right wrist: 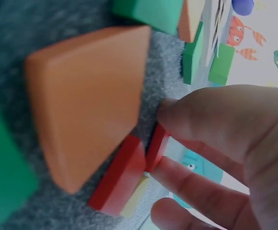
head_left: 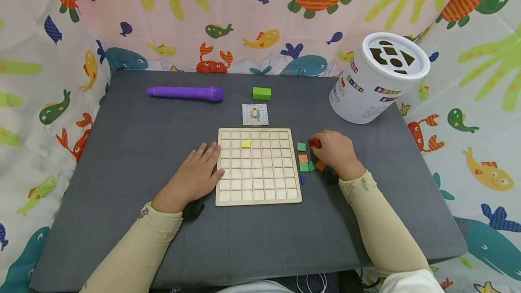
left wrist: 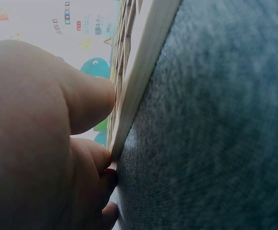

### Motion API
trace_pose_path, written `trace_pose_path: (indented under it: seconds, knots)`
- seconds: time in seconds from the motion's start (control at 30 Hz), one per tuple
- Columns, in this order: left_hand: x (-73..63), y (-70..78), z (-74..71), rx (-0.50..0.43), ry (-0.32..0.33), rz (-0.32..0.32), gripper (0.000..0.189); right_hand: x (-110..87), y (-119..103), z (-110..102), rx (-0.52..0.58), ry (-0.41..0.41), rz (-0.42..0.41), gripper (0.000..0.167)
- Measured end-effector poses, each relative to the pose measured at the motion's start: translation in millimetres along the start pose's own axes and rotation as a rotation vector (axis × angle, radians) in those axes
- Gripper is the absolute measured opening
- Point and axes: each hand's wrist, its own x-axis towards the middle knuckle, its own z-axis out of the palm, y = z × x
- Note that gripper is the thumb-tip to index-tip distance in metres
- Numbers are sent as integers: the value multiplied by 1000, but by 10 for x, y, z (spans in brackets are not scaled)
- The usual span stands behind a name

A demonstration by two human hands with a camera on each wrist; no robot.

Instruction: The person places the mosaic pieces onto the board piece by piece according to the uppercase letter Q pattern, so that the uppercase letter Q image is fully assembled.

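Observation:
A wooden grid board [head_left: 258, 177] lies mid-table with one yellow tile [head_left: 246, 144] in a cell of an upper row. My left hand [head_left: 195, 175] rests flat along the board's left edge, its thumb [left wrist: 93, 103] and fingertips touching the side. At the right of the board my right hand [head_left: 335, 150] pinches a red tile [right wrist: 157, 147] between thumb and finger, low over the table. Near that hand lie an orange tile [right wrist: 88, 100], another red tile [right wrist: 119, 179], a pale yellow tile [right wrist: 135, 196], several green tiles [head_left: 301, 147] and a blue tile [head_left: 303, 179].
Behind the board lies a small card [head_left: 255, 114] printed with a coloured grid pattern, with a green block [head_left: 262, 93] beyond it. A purple stick [head_left: 185, 93] lies at the back left. A white bucket [head_left: 362, 89] with shaped holes in its lid stands at the back right.

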Motion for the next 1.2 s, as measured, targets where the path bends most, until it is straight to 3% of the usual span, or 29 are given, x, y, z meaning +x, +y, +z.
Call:
trace_pose_path:
  seconds: [0.27, 0.43, 0.67, 0.8, 0.93, 1.2]
  knots:
    - [-10, -12, -22, -4, 5, -1, 75, 48, -129, -35, 16, -8, -13, 32]
    - [-4, -17, -39, 2, -6, -13, 75, 87, -343, -91, 45, 47, -104, 32]
    - [-7, -42, -44, 7, -10, -25, 76, 219, -813, -96, 18, 92, -245, 27]
    - [0, -62, -27, 5, -10, -32, 77, 325, -1071, -2, 33, 68, -301, 18]
    - [4, -65, -7, 7, -8, -33, 77, 429, -1268, 103, 27, 28, -303, 19]
    - [6, -21, -5, 7, 8, -24, 76, 505, -1387, 147, -30, -26, -322, 13]
